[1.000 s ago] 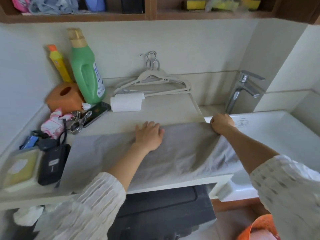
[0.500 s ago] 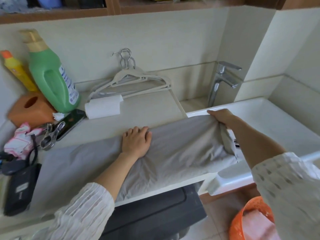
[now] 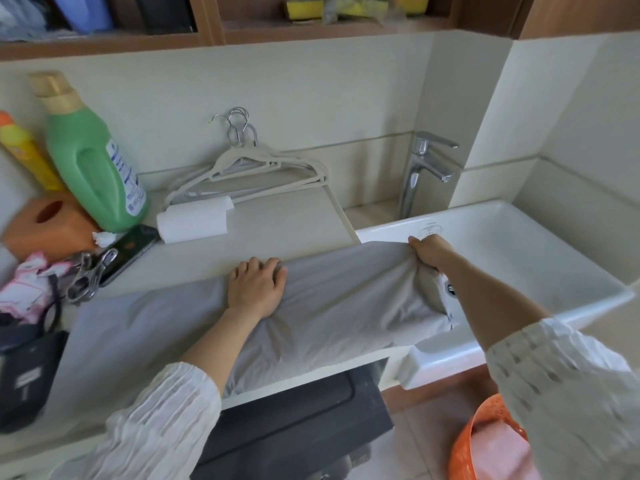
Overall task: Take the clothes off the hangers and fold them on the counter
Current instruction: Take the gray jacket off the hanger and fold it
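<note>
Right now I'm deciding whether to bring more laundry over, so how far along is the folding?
Done: several empty hangers lean against the back wall. In hand: a grey garment lies across the counter; the left hand presses its middle flat while the right hand grips its end over the sink, mid-fold. Left: finishing this fold. No folded stack is visible, and an orange basket on the floor holds pink fabric.
</note>
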